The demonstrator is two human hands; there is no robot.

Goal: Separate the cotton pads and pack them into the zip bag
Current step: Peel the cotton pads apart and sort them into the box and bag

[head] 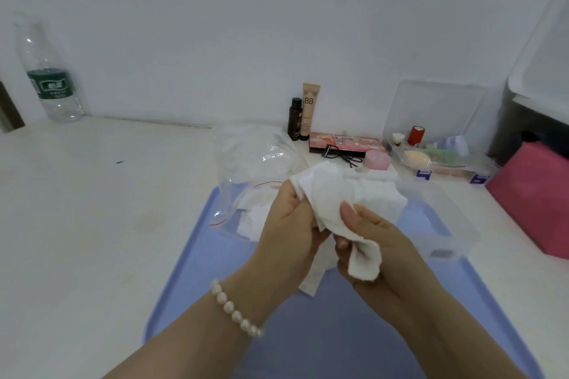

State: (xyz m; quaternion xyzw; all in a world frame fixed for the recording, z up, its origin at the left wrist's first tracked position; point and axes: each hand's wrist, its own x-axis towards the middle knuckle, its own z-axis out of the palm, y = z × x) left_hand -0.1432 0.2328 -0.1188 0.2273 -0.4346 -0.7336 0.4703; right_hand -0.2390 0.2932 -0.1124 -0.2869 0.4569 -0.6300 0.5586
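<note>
Left hand (291, 224): we see its fingers curled round the upper left edge of the pads (335, 203), so the grip is closed on them; a pearl bracelet (235, 311) sits on the wrist
Right hand (378, 252): thumb pressed on the front of the pads, fingers curled behind, grip pinching the lower part, where a folded corner hangs down over the palm
Pads: a white crumpled clump held between both hands, raised above the tray (191, 280); we cannot tell how many layers it has
Zip bag (246, 160): clear plastic with a red zip line, lying on the far left corner of the tray and partly on the bench (92, 194), just behind the left hand; white pads show inside it (how many we cannot tell)
Box (443, 224): clear plastic, on the right side of the tray, just behind the right hand
Tray: blue, on the white bench, under both hands
Bottle (49, 77): clear with a green label, upright at the far left by the wall
Tubes: a dark small bottle (295, 118) and a beige BB tube (309, 111) stand upright side by side against the wall
Palette (345, 143): pink, flat, just right of the tubes, with a black clip on its front edge
Organizer (440, 160): clear, far right, lid up, holding a sponge and small items
</note>
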